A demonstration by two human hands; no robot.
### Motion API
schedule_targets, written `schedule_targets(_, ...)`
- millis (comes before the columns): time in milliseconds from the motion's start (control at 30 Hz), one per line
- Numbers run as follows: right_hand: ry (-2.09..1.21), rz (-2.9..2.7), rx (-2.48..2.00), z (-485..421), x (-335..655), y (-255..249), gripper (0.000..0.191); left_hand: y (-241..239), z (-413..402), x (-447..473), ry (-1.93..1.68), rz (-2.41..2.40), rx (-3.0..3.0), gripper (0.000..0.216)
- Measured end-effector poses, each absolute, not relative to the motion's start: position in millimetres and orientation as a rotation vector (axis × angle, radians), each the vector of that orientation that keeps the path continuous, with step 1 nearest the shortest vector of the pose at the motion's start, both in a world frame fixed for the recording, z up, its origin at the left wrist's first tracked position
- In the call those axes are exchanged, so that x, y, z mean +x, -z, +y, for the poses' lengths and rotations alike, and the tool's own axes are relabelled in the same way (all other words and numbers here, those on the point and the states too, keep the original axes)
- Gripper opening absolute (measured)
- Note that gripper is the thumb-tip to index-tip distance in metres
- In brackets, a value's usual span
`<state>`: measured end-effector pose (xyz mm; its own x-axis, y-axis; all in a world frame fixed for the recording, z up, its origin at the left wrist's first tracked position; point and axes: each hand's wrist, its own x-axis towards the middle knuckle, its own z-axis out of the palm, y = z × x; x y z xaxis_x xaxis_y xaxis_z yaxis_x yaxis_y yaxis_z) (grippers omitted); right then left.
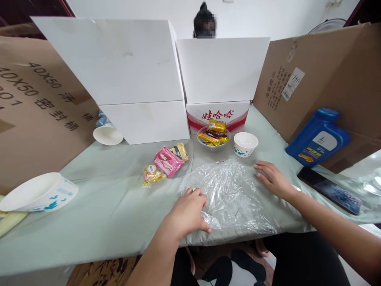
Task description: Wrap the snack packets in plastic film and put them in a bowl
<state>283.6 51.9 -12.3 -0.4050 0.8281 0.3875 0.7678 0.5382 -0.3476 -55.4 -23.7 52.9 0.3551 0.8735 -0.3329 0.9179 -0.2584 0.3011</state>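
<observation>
A clear, crinkled plastic bag [230, 194] lies spread out on the table in front of me. My left hand [190, 210] rests on its left edge, fingers bent and thumb apart, with some bunched film beside the thumb. Just right of the bag, my right hand [274, 179] is held with fingers apart and holds nothing. Beyond the bag stand a clear bowl [212, 147] of wrapped snacks [214, 135] and a white paper bowl [245, 144]. Left of the bag sit a pink snack packet [168, 161], a yellow packet [179, 151] and a wrapped cake [152, 174].
White boxes [143, 63] line the back, with a person [204, 22] behind them. Cardboard boxes [38, 99] flank both sides. A blue bottle [318, 137] and a phone [330, 190] are at right. At left lie a large paper bowl [56, 194] and a tipped bowl [107, 135].
</observation>
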Motion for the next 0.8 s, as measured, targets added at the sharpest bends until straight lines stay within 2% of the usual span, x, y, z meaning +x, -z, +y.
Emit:
schedule_targets(100,-0.357,-2.526,-1.047,14.4,281.9,-5.1,0.055,-58.8,-30.2,-50.1,0.204,1.519,2.206,0.047)
schedule_targets(167,-0.477,-2.756,-0.871,-14.7,279.4,-8.2,0.075,-58.9,-34.7,-46.2,0.250,1.494,2.235,0.035)
schedule_targets(200,-0.494,-2.828,-0.831,-27.9,279.3,-6.6,0.076,-57.8,-37.1,-44.7,0.267,1.492,2.251,0.026)
schedule_targets(267,-0.470,-2.847,-0.865,-48.5,282.2,-0.1,0.059,-55.0,-41.9,-43.5,0.268,1.488,2.282,0.015)
schedule_targets(333,-0.456,-2.752,-0.938,-61.2,287.6,4.9,0.038,-53.8,-45.8,-46.1,0.204,1.430,2.307,0.017)
schedule_targets(433,-0.560,-2.596,-0.957,-69.9,294.0,-0.1,0.025,-58.5,-47.8,-57.4,0.034,1.264,2.308,0.015)
schedule_targets(567,-0.764,-2.352,-1.101,-68.0,293.2,-19.0,0.020,-67.3,-40.6,-78.7,-0.110,1.216,2.122,0.007)
schedule_targets(667,-0.828,-2.078,-1.300,-51.5,286.1,-22.4,0.023,-62.3,-27.6,-90.2,-0.268,1.247,1.924,0.002)
schedule_targets(800,-0.939,-1.722,-1.420,-10.6,267.8,-10.4,0.029,-40.5,-6.0,-93.8,-0.615,1.421,1.667,0.015)
